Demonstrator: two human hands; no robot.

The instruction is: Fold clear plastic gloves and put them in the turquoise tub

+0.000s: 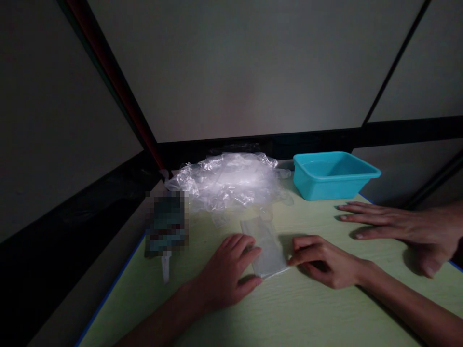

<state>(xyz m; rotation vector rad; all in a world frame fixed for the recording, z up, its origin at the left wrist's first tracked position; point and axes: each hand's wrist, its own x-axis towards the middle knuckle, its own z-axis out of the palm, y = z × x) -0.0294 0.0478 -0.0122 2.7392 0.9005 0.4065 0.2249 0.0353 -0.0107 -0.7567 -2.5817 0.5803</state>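
A clear, flat plastic bag (268, 250) lies on the table between my two hands. My left hand (231, 270) rests at its left edge, with thumb and fingers apart and the tips touching the plastic. At the bag's lower right corner, my right hand (323, 262) is closed, with thumb and index finger pinching the edge. Beyond the bag spreads a crumpled heap of clear plastic bags (231, 180).
A turquoise plastic basin (333, 185) stands at the back right. Another person's hand (415, 229) lies spread on the table (289, 315) at the right. A pixelated, greenish item (166, 224) sits at the left. Pale panels (238, 72) rise behind the table.
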